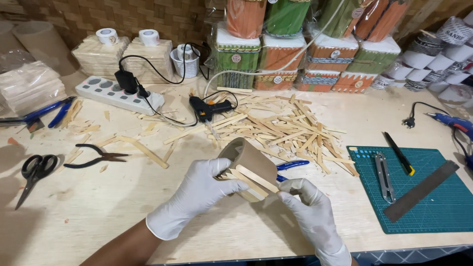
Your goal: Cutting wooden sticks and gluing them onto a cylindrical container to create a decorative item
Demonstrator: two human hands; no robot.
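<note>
The cardboard tube (249, 157) sits just below the centre of the view, held tilted above the worktop (98, 212) with its open mouth toward ten o'clock. Several wooden sticks (251, 181) already lie side by side along its near flank, so the cladding looks begun but far from finished: most of the brown wall is bare. The gloved left hand (197, 194) comes in from seven o'clock, its fingers clamped around the tube and pressing the sticks' left ends. The gloved right hand (308, 204), from five o'clock, has its fingers pinched together on the right end of the outermost stick, seemingly seating it. Directly behind the tube, at three o'clock, blue-handled pliers (290, 166) lie partly hidden. Toward twelve and one o'clock spreads a loose heap of sticks (290, 130), plenty for the rest of the wall, with a black glue gun (209, 108) resting at eleven o'clock, its cord running to a white power strip (111, 93). At nine o'clock lie black pliers (98, 156) and scissors (34, 172). At three o'clock a green cutting mat (433, 207) carries a metal ruler (421, 191) and a utility knife (384, 176). Along the back edge, at twelve to one o'clock, stand finished stick-clad containers (305, 54) in green and orange.
</note>
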